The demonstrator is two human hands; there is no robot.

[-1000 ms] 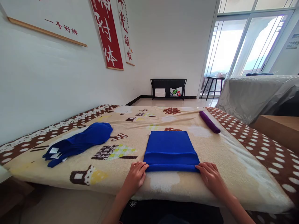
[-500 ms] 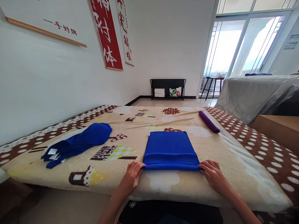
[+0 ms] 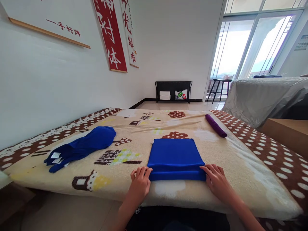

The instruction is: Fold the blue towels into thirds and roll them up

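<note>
A folded blue cloth (image 3: 175, 154) lies flat as a near-square on the cream blanket, with a raised crease and a narrow folded band along its near side. My left hand (image 3: 141, 183) grips the cloth's left edge beside that band, fingers bent over it. At the opposite edge, my right hand (image 3: 216, 179) pinches the cloth near the right end of the crease; its thumb is mostly hidden. Off to the left is a second blue cloth item (image 3: 84, 146), loosely bunched, with white labels at its near end. A purple rolled cloth (image 3: 216, 125) rests at the far right.
The patterned blanket (image 3: 134, 128) covers a bed with brown polka-dot sides. A wall (image 3: 60, 83) borders the left side. Beyond the bed are a black rack (image 3: 173, 86) and a stool (image 3: 220, 86). A cardboard box (image 3: 286, 131) and plastic-covered furniture (image 3: 260, 96) stand right.
The near edge of the blue cloth has come slightly closer, and the band at its front is wider. Both hands have shifted their grip a little up its sides.
</note>
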